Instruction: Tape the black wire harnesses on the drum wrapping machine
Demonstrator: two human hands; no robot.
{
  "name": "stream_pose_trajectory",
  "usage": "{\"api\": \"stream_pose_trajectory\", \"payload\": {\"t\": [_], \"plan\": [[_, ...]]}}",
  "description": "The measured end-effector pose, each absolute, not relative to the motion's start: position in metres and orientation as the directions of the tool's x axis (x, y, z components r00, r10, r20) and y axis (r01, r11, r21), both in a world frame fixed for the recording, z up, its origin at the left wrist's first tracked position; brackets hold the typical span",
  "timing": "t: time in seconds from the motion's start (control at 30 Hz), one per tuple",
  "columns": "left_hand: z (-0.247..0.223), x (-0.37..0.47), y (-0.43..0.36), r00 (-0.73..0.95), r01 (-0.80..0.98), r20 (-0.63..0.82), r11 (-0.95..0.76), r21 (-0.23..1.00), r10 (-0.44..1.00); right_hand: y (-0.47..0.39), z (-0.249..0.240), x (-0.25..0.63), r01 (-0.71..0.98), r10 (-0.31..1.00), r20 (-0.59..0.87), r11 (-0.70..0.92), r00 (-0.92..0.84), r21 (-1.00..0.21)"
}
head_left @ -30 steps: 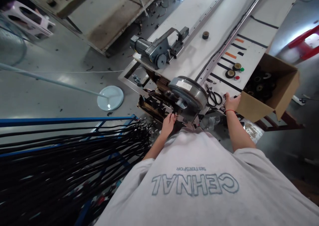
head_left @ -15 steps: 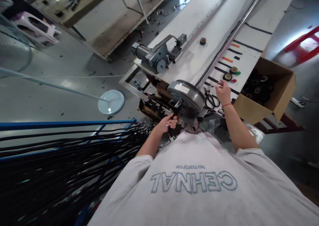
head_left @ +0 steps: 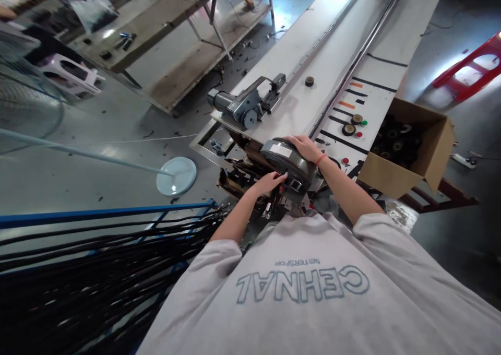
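Observation:
My left hand (head_left: 273,181) is closed in a pinch on the end of a black cable (head_left: 275,194) in front of a round grey machine head (head_left: 274,159); my fingers partly hide it. A pale connector (head_left: 267,210) hangs below that hand. My right hand (head_left: 304,147) lies over the top right of the machine head, fingers stretched out and touching its rim. Black scissors (head_left: 333,163) lie mostly hidden behind my right forearm. Rolls of tape (head_left: 349,130) sit on the white bench (head_left: 297,117) beyond it, near green and red buttons (head_left: 364,123).
A cardboard box (head_left: 395,175) of dark rolls stands at the right. A grey motor unit (head_left: 245,104) is mounted on the bench's left edge. Many black cables (head_left: 117,261) hang on a blue rack (head_left: 117,213) at lower left. A red stool (head_left: 465,73) stands far right.
My right hand has moved left from beside the tape rolls and scissors onto the machine head. My left hand has shifted slightly up and right, towards the machine's front. The view has tilted a little.

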State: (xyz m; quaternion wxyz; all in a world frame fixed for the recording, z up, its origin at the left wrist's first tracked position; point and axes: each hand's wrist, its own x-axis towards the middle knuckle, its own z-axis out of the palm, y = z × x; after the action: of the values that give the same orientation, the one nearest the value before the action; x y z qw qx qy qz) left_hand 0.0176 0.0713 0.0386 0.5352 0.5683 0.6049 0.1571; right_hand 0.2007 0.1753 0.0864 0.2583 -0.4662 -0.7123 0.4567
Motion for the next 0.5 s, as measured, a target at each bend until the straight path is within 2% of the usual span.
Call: {"api": "stream_pose_trajectory", "payload": {"t": [0.07,0.1,0.2,0.27,0.3,0.37,0.43,0.5], "plan": [[0.046,0.027,0.066,0.183,0.675,-0.446,0.217,0.705,0.876,0.148,0.064,0.231,0.51,0.957,-0.06,0.097,-0.283,-0.855],[0.05,0.032,0.064,0.131,0.751,-0.42,0.187,0.633,0.898,0.135,0.052,0.245,0.598,0.981,-0.068,0.056,-0.182,-0.799],[0.068,0.041,0.06,0.025,0.891,-0.381,0.153,0.428,0.924,0.104,0.022,0.282,0.847,0.99,-0.101,-0.139,0.101,-0.513],[0.083,0.034,0.062,0.022,0.908,-0.378,0.14,0.394,0.925,0.092,0.016,0.301,0.869,0.949,-0.24,-0.287,0.202,-0.404],[0.091,0.027,0.065,0.025,0.905,-0.373,0.138,0.402,0.927,0.087,0.018,0.309,0.837,0.916,-0.341,-0.35,0.211,-0.42],[0.102,0.008,0.071,0.025,0.891,-0.361,0.143,0.43,0.932,0.073,0.033,0.32,0.691,0.873,-0.481,-0.397,0.082,-0.604],[0.103,-0.01,0.076,0.029,0.883,-0.36,0.144,0.446,0.933,0.053,0.057,0.322,0.427,0.866,-0.45,-0.331,-0.216,-0.842],[0.098,-0.022,0.08,0.026,0.884,-0.382,0.157,0.441,0.924,0.033,0.079,0.306,0.143,0.757,-0.328,-0.302,-0.565,-0.943]]}}
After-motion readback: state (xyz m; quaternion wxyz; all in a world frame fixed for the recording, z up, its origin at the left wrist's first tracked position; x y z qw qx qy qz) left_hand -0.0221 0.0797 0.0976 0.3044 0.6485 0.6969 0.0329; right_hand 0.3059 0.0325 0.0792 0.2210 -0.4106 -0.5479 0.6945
